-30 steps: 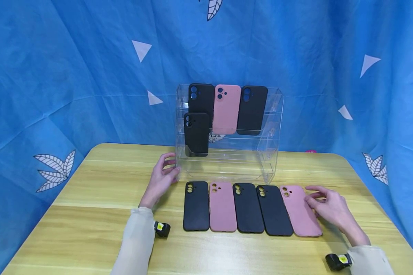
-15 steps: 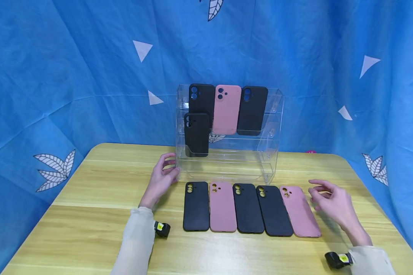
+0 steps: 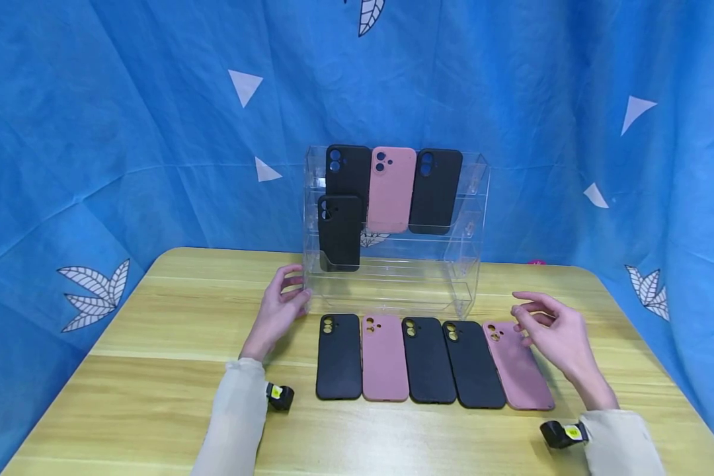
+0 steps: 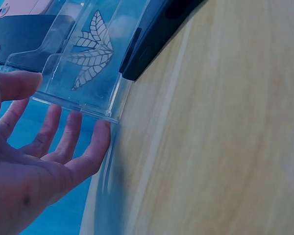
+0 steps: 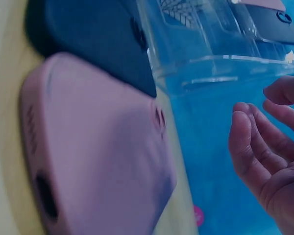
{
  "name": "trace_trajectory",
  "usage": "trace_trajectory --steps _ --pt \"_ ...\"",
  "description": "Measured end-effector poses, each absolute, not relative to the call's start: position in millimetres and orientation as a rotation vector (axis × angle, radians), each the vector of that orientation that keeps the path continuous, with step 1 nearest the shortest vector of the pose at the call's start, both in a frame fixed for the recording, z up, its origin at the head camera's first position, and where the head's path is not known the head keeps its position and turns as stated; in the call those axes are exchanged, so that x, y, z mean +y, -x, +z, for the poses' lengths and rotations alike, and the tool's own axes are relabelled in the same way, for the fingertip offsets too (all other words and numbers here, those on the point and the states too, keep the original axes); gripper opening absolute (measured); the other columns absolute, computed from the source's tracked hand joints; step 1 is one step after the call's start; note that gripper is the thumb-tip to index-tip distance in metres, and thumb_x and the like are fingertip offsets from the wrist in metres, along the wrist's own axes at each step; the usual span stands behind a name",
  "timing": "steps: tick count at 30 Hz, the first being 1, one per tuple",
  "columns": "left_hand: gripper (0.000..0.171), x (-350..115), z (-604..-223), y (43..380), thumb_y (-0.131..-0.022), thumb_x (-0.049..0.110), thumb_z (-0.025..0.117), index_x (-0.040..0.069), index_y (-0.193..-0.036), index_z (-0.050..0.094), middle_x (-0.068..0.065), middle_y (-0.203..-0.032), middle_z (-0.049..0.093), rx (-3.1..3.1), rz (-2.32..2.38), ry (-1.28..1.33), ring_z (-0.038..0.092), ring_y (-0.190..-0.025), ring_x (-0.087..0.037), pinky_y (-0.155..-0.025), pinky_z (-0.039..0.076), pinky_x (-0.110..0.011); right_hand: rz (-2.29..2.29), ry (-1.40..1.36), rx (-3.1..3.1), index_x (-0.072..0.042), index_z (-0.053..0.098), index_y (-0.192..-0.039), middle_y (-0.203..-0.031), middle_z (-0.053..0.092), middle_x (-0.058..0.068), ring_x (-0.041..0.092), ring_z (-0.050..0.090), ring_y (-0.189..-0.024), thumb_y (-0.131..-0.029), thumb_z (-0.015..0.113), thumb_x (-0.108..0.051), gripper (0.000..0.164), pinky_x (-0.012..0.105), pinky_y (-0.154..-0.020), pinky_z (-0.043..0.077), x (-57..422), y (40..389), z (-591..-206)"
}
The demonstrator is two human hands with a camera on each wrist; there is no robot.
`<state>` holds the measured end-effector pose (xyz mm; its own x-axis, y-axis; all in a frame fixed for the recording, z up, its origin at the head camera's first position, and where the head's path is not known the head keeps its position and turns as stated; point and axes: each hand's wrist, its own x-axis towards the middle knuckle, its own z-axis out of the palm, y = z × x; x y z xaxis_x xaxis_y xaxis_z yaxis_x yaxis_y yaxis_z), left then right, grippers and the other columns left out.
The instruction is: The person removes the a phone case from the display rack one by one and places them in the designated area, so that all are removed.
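My left hand (image 3: 276,317) is at the left side of a clear acrylic display rack (image 3: 393,291), fingertips against its side wall and thumb near the front corner. The left wrist view shows the fingers spread and slightly bent along the rack's edge (image 4: 73,105). My right hand (image 3: 553,330) hovers over the upper right of a pink phone case (image 3: 520,370), fingers loosely bent. In the right wrist view nothing sits between its fingertips (image 5: 241,127); the pink case lies flat beside the hand.
Left of that pink case lie a black phone case (image 3: 475,367), another black one (image 3: 430,363), a pink one (image 3: 385,360) and a black one (image 3: 339,357). The rack's upper tier bears black, pink (image 3: 393,192) and black cases; a lower tier holds one black case (image 3: 339,238).
My right hand has come off the right edge of the end pink case, risen, and moved forward and left over it. The left hand stays at the rack.
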<state>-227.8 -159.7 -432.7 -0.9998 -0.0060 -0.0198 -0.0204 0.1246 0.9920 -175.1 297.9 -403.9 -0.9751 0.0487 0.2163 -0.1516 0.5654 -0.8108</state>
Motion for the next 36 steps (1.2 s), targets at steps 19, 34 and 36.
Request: trace_trajectory --steps 19,34,36 --pt "0.047 -159.1 -433.3 228.2 -0.102 0.008 0.058 0.021 -0.146 0.045 -0.016 -0.145 0.05 2.351 2.066 0.05 0.058 -0.129 -0.035 -0.087 0.059 -0.041 1.518 -0.247 -2.575 -0.006 0.063 -0.134 -0.1 0.07 0.006 0.011 0.069 -0.067 -0.1 0.066 -0.021 0.037 0.034 -0.047 0.056 236.4 200.3 -385.5" --pt "0.048 -160.4 -434.0 228.8 -0.102 0.008 0.058 0.021 -0.146 0.044 -0.016 -0.145 0.05 2.356 2.061 0.041 0.057 -0.13 -0.036 -0.085 0.06 -0.038 1.541 -0.387 -2.537 -0.007 0.066 -0.13 -0.106 0.068 0.027 0.025 0.071 -0.074 -0.1 0.067 -0.02 0.033 0.037 -0.057 0.062 202.8 225.3 -375.8" --pt "0.048 -160.6 -434.2 228.8 -0.102 0.008 0.058 0.021 -0.146 0.044 -0.017 -0.146 0.049 2.355 2.064 0.04 0.058 -0.13 -0.036 -0.084 0.06 -0.037 1.531 -0.409 -2.53 -0.009 0.067 -0.13 -0.106 0.069 0.027 0.024 0.07 -0.073 -0.1 0.066 -0.019 0.031 0.037 -0.057 0.061 197.7 229.6 -372.8"
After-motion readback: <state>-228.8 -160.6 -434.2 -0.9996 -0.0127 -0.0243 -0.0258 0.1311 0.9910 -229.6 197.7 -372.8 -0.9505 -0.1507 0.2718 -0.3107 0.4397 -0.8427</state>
